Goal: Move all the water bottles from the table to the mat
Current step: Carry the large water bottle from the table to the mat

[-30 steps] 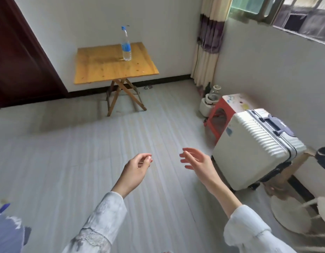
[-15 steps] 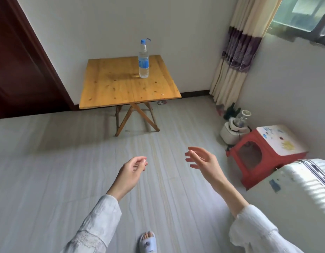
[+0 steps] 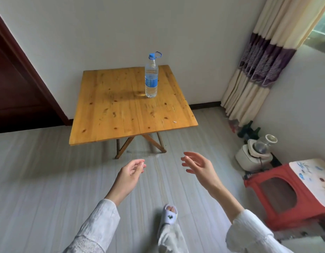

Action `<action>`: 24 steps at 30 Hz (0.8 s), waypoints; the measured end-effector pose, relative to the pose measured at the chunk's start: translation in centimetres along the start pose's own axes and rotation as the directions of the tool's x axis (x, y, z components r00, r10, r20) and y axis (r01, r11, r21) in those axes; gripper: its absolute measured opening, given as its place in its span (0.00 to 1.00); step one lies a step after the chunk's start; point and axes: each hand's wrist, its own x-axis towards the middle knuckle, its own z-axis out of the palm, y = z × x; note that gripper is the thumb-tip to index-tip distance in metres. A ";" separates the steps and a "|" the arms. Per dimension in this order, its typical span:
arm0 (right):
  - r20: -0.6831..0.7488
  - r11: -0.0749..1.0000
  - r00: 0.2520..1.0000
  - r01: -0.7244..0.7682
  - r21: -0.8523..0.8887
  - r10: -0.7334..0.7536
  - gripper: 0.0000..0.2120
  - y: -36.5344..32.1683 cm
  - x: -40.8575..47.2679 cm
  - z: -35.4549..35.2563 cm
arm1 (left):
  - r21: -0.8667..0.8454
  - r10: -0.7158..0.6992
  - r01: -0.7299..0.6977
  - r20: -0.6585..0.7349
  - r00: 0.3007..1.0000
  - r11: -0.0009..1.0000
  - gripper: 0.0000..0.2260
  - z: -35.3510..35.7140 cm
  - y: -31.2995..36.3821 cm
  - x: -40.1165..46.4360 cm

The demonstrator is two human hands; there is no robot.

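Observation:
One clear water bottle (image 3: 151, 79) with a blue cap and blue label stands upright on the far right part of a small wooden folding table (image 3: 121, 114) against the wall. My left hand (image 3: 129, 175) hangs over the floor in front of the table, fingers loosely curled and holding nothing. My right hand (image 3: 200, 166) is beside it, fingers spread and empty. Both hands are well short of the table's near edge. No mat is in view.
A dark red door (image 3: 15, 84) is at the left. At the right are a striped curtain (image 3: 258, 66), a white appliance with a glass jar (image 3: 254, 154) on the floor, and a red plastic stool (image 3: 293, 192). My slippered foot (image 3: 169, 214) is on the grey floor.
The view has moved closer to the table, which now looks larger and nearer. The white suitcase has left the view at the right. Both hands stay empty, held out in front.

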 end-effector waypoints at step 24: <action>-0.031 0.979 0.995 -0.096 -0.182 0.092 0.25 -7.6 54.0 7.3 | 0.097 -0.043 0.031 0.125 0.991 0.995 0.21 -9.8 3.2 54.6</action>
